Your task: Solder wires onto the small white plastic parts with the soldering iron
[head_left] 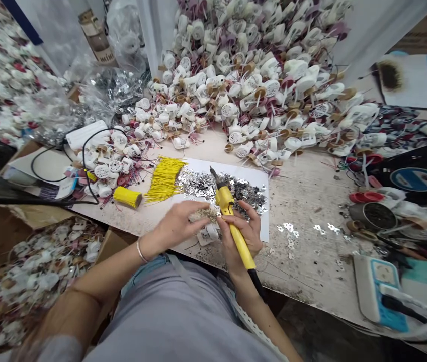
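My right hand is closed round a yellow soldering iron, whose dark tip points up and away over a white sheet. My left hand is pinched on a small white part held between both hands at the table's near edge; a brownish tuft sits at its fingertips. The white sheet carries a scatter of small silver metal pieces. A bundle of yellow wires lies left of the sheet, with a yellow roll beside it.
A big heap of white round parts with wires fills the back of the table. A box of similar parts stands at lower left. A power strip, red caps and a tin sit at right. Plastic bags lie at back left.
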Motion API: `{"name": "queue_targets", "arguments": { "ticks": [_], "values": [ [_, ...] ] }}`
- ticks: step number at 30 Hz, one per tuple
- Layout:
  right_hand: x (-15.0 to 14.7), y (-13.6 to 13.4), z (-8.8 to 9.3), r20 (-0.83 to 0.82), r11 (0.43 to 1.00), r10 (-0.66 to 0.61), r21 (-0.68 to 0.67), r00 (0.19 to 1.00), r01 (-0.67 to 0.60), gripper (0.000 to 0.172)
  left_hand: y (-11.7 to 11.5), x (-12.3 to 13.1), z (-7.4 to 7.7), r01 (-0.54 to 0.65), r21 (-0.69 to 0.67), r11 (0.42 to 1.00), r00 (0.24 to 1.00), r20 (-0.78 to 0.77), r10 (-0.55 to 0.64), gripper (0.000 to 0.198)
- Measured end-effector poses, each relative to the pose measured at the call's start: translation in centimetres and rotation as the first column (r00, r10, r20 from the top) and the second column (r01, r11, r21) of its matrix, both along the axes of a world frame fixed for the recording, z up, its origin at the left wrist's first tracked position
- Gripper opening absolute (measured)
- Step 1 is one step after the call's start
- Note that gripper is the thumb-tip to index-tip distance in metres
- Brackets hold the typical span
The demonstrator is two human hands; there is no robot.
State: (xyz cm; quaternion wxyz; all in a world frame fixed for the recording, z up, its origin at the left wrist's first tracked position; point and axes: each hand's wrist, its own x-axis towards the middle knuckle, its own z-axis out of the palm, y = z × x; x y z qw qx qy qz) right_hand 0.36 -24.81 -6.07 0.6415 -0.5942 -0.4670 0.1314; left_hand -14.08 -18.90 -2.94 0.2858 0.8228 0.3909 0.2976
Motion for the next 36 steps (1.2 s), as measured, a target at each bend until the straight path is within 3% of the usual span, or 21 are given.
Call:
{"name": "queue_targets", "arguments": {
  "ticks": [3, 6, 9, 12, 14, 16, 18, 21, 27, 36],
  "values": [
    [0.1, -0.2, 0.0, -0.014, 1.000, -0.008, 0.018, 1.000, 0.008, 0.004, -1.6, 2.4, 0.4, 0.105, -0.086, 0.991, 0.990, 0.106, -0.096, 0.015],
    [1.2, -0.9, -0.1, 0.041, 0.999, 0.016, 0.040, 0.999, -0.018, 0.007, -1.0, 3.1, 0.1, 0.120, -0.143, 0.982, 0.990, 0.091, -0.108, 0.013],
    [2.7, -2.6, -0.5, 0.113, 1.000, -0.008, 0.021, 0.994, 0.006, 0.012, 0.8, 2.8, -0.6, 0.083, -0.195, 0.977, 0.988, -0.113, -0.107, 0.017],
    [4.0, -5.2, -1.2, 0.115, 0.998, -0.064, 0.028, 0.991, 0.061, 0.033, 2.1, 2.8, -1.0, 0.066, -0.324, 0.944, 0.921, -0.344, -0.183, 0.021],
    [4.9, -7.0, -1.4, 0.178, 0.999, -0.006, 0.042, 0.984, -0.001, 0.048, 2.4, 3.1, -1.0, 0.084, -0.420, 0.904, 0.872, -0.408, -0.271, 0.022],
    [5.7, -8.6, -1.2, 0.344, 0.993, 0.121, -0.036, 0.931, -0.116, 0.051, 2.4, 3.4, -1.0, 0.079, -0.460, 0.884, 0.846, -0.438, -0.304, 0.022],
    [6.3, -9.8, -1.0, 0.419, 0.978, 0.206, -0.100, 0.884, -0.181, 0.053, 2.4, 3.6, -1.0, 0.046, -0.449, 0.892, 0.836, -0.472, -0.281, 0.021],
    [6.6, -10.6, -0.9, 0.371, 0.978, 0.206, -0.103, 0.905, -0.181, 0.050, 2.3, 3.7, -1.2, -0.010, -0.409, 0.912, 0.832, -0.510, -0.220, 0.020],
    [6.4, -9.6, -1.6, 0.420, 0.961, 0.275, -0.105, 0.865, -0.255, 0.055, 2.0, 3.9, -1.4, -0.053, -0.374, 0.926, 0.802, -0.568, -0.184, 0.021],
    [6.6, -9.1, -0.7, 0.513, 0.950, 0.299, -0.084, 0.804, -0.300, 0.061, 1.8, 4.0, -1.4, -0.048, -0.336, 0.941, 0.792, -0.586, -0.169, 0.022]
  ]
}}
